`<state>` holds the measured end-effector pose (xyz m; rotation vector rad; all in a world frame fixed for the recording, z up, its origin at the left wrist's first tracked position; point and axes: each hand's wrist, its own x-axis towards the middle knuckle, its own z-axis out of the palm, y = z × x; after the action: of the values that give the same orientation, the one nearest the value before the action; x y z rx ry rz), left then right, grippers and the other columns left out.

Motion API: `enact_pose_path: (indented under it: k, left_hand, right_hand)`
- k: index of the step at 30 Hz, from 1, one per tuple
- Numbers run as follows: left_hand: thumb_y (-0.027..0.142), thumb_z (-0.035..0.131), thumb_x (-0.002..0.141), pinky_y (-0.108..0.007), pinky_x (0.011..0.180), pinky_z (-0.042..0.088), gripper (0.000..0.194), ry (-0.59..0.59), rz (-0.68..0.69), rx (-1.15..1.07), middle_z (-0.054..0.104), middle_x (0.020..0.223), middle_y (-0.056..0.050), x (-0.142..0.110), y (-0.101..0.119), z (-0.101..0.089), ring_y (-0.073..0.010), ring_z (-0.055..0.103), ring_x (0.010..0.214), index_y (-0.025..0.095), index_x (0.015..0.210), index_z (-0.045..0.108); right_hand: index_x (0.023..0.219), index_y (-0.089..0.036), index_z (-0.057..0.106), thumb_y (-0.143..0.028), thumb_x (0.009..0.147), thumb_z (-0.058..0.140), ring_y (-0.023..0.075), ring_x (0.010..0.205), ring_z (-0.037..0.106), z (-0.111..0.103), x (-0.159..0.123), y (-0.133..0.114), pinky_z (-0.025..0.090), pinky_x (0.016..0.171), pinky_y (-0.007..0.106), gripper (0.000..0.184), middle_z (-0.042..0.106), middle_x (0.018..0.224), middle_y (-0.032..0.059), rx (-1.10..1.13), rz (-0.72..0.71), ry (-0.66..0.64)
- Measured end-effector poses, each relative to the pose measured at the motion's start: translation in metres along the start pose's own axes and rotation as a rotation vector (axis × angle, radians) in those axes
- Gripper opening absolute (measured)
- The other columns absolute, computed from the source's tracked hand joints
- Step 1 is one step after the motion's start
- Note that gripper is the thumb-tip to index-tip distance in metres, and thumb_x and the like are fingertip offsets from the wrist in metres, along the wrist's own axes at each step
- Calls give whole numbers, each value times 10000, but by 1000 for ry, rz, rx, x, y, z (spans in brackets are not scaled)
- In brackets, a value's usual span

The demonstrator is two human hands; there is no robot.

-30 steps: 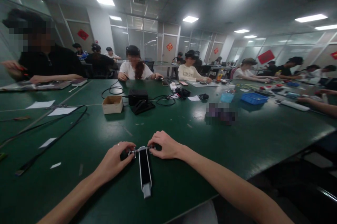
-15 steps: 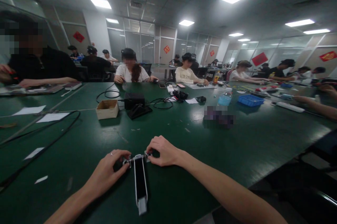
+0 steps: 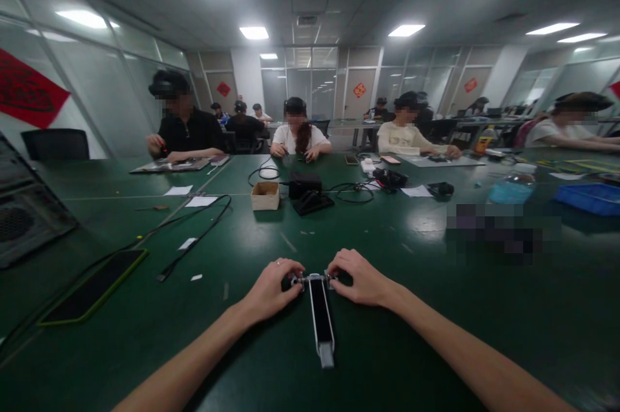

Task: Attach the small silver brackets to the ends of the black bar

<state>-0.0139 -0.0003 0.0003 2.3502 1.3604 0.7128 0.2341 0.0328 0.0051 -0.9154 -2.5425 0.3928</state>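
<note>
On the green table in front of me lies a long, narrow device (image 3: pixel 320 315) with a white rim and a black middle. A grey-white tab (image 3: pixel 327 355) sticks out of its near end. Short metal fittings project from both sides of its far end. My left hand (image 3: pixel 275 289) is closed in a pinch on the left metal fitting (image 3: pixel 299 281). Opposite it, my right hand (image 3: pixel 357 278) pinches the right metal fitting (image 3: pixel 331 280). Fingertips partly cover both fittings, so their exact kind cannot be made out.
Beyond my hands stand a small cardboard box (image 3: pixel 265 197) and a black box (image 3: pixel 305 186) among cables. To the left lie a green-edged black mat (image 3: pixel 94 286) and a cable (image 3: pixel 198 237). A blue tray (image 3: pixel 588 197) is at right. Several people sit across the table.
My view has swung left, so the scene sits further right in the frame. Both hands keep their pinch on the fittings, and the device has not visibly moved on the table.
</note>
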Motion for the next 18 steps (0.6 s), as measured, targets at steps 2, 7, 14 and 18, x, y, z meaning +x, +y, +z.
enact_pose_path:
  k: [2,7,14,18]
  left_hand:
    - [195,597,791,-322,784,474,237,6,8,-11,655,919,-26,0,0,0,-178,603,822,193,1027,611]
    - [215,607,783,-301,771,485,227,52,3,-33,662,917,-24,0,5,-6,-175,616,816,189,1008,612]
    - [226,524,825,-306,750,491,167,242,-69,-52,681,899,-39,5,-15,-16,-181,620,795,183,957,617]
    - [219,509,821,-306,717,495,156,312,-52,-45,679,834,-36,4,-29,-15,-179,623,725,182,917,626]
  right_hand:
    - [921,-163,619,-247,842,562,159,825,526,1,0,2,397,767,311,129,601,880,44,-7,-5,3]
    - [965,-157,611,-319,871,526,176,847,537,-10,0,3,412,783,335,206,607,924,65,-15,27,31]
    - [1224,-180,504,-513,877,462,262,945,601,-9,12,-88,473,789,420,483,585,1132,129,-60,453,-64]
    - [1432,-166,317,-344,835,574,393,1227,456,18,22,-135,448,888,515,674,287,1469,232,-293,531,-237]
